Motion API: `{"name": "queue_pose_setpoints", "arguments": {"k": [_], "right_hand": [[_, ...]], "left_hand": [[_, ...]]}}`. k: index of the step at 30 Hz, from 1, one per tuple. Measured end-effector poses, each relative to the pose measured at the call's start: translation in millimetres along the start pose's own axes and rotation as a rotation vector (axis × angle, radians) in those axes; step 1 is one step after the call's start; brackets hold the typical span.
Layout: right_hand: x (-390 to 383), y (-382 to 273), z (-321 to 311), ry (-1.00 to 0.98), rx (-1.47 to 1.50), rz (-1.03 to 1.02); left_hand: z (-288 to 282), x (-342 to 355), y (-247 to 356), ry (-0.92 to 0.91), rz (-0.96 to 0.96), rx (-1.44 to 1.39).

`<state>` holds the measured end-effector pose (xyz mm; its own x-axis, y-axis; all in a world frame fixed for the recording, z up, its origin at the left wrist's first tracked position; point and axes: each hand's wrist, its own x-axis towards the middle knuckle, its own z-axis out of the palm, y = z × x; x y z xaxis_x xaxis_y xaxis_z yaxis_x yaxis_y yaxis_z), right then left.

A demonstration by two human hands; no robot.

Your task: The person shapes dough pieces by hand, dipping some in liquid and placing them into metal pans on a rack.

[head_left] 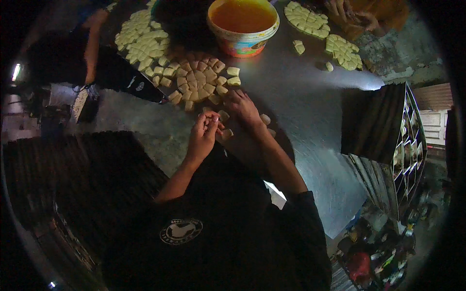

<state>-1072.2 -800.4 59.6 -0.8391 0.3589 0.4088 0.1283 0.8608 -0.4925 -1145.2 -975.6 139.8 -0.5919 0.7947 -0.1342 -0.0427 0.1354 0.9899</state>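
Dough pieces (224, 133), small, pale and blocky, lie loose on the grey desk (310, 111) just beyond the person's hands. Left hand (204, 133) is raised slightly, fingers curled inward and pinched around one small pale piece at the fingertips; grip looks closed on it, probably to shape or turn it. Right hand (243, 109) lies palm-down, fingers spread and touching the desk beside the loose pieces, at the near edge of the round cluster; it grips nothing that I can make out. The two hands sit close together but are not joined.

Directly past the right hand: round cluster (198, 80) of cut pieces, packed edge to edge in a disc, with a few strays at its rim. Judgement: packed tight to keep portions together and within reach.

Further left: a second, larger spread of cut pieces (141, 39), partly in shadow.

Beyond the centre: tub (242, 26) with an orange-yellow liquid, standing upright, open, well apart from the hands but central, likely so that several workers can reach it.

Far right: two more patches of pieces (307, 18), (343, 51); another person's hands (357, 14) work at them.

Right edge: dark wire rack (405, 140), off the desk.
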Motion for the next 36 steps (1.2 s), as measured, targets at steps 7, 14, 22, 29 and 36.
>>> {"name": "queue_pose_setpoints", "arguments": {"k": [7, 14, 22, 29, 36], "right_hand": [[-11, -58, -84, 0.197, 0.741, 0.404], [3, -114, -159, 0.473, 0.887, 0.482], [80, -123, -151, 0.592, 1.158, 0.490], [186, -140, -123, 0.390, 1.102, 0.474], [299, -86, -112, 0.350, 1.320, 0.807]], "left_hand": [[30, -14, 34, 0.221, 0.292, 0.172], [53, 21, 85, 0.056, 0.505, 0.017], [22, 113, 138, -0.072, 1.237, -0.043], [1, 187, 121, -0.136, 0.987, -0.859], [-48, 252, 118, 0.072, 0.499, -0.736]]}}
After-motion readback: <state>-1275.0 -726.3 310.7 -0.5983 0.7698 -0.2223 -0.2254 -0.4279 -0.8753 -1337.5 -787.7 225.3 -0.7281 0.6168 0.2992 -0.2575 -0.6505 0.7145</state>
